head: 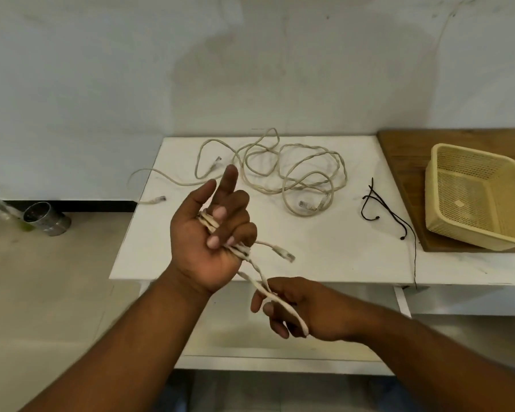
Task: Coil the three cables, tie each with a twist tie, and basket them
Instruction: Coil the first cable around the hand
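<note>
- One white table (309, 257) fills the middle. Its near edge is partly hidden behind the person's forearms.
- One wooden board (405, 162) lies at 3 o'clock on the table, cut off by the right edge of the frame.
- One yellow mesh basket (446, 233) sits on the board, its far right side out of frame. All three cables are outside it.
- Two loose cables (295, 162) lie tangled at 12 o'clock on the table. Four plug ends show, but which loop belongs to which cable is hard to trace.
- One left hand (211, 233) is raised palm up over the table's near edge. Its index finger is straight and its other fingers are curled round a bundle of loops.
- One right hand (306, 310), at 5 o'clock from the left and apart from it, grips a loop that runs across its fingers.
- One held cable (257, 270) joins both hands, and one plug sticks out at 3 o'clock from the left hand.
- One metal can (46, 218) stands on the floor at 9 o'clock, with something clear and blurred beside it.
- Black twist ties (381, 203) lie between the tangle and the board. They overlap, so I cannot count them.
</note>
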